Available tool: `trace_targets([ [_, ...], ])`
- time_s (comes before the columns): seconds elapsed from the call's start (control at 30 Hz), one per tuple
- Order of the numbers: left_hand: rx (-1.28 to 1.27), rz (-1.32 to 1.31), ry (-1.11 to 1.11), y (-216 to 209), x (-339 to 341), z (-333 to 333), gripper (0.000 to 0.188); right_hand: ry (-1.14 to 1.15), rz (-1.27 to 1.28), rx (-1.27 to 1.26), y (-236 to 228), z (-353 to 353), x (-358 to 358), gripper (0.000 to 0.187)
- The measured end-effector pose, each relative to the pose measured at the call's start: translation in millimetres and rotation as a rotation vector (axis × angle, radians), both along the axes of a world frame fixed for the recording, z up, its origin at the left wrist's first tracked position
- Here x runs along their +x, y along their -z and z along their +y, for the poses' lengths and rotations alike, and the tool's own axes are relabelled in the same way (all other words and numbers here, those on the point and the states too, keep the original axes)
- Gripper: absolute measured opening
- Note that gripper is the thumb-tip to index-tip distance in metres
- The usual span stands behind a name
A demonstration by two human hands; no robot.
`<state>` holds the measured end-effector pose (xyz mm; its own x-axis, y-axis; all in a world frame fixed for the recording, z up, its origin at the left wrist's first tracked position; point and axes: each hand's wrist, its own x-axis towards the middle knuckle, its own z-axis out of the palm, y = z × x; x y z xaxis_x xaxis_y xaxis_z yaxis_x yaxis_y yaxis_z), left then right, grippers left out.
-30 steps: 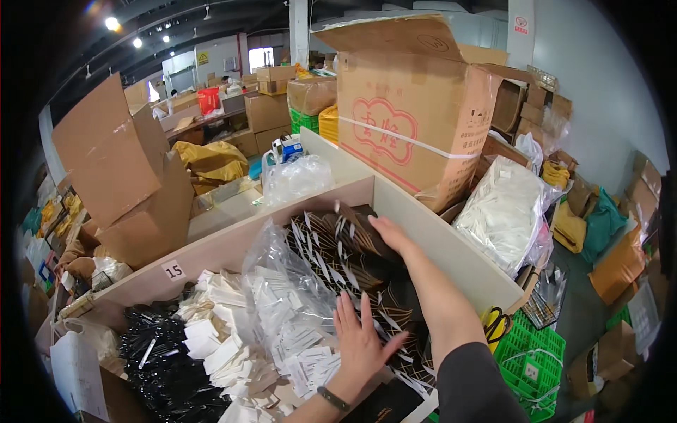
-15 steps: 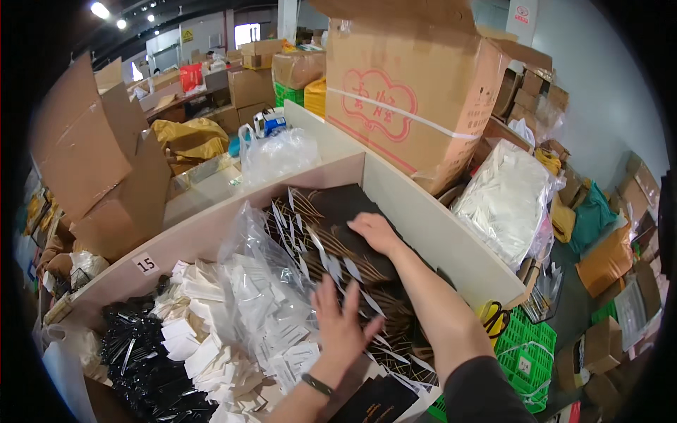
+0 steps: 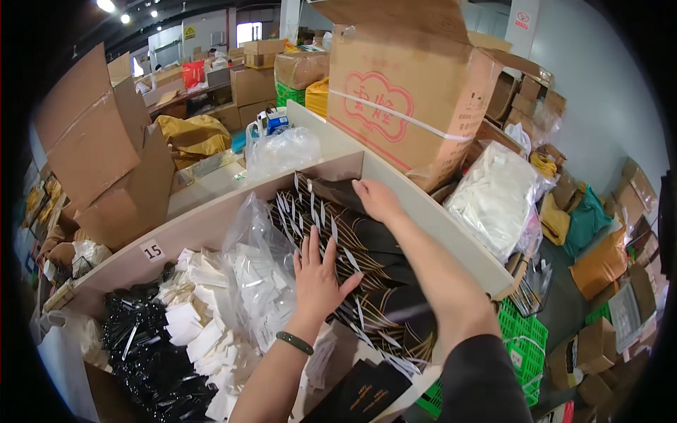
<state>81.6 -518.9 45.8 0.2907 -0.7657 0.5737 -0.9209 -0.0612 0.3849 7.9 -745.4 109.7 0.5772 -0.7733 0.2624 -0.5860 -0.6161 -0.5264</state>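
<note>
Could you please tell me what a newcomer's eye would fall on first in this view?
Probably the large brown cardboard box with a red cloud-shaped outline, standing open beyond the pale bin. Next might come the black-and-gold patterned pile inside the bin, with the right hand at its far end and the left hand spread over its left side. The glossy black heap at the lower left also stands out.

The person's left grip (image 3: 316,285) is spread wide, back of the hand up, fingers pointing forward, thumb stretched out rightward. The bare left forearm (image 3: 271,381) slants back behind it. Ahead and to the right, the right grip (image 3: 379,201) has its fingers bent; the right forearm (image 3: 434,271) slopes back and rightward from it.
</note>
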Motion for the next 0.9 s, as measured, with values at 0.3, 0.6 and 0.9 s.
trace_targets([
  [0.3,-0.012,0.045,0.110,-23.5,-34.1,40.2,0.087,0.289,0.106,0.234,108.1,108.9,-136.3,0.067],
  [0.6,0.072,-0.080,0.295,-38.0,-59.5,160.9,0.070,0.155,-0.434,0.206,115.4,44.1,-86.8,0.042],
  [0.9,0.316,0.155,-0.136,7.5,-14.6,360.5,0.055,-0.354,0.669,-0.072,39.0,98.2,-190.4,0.088],
])
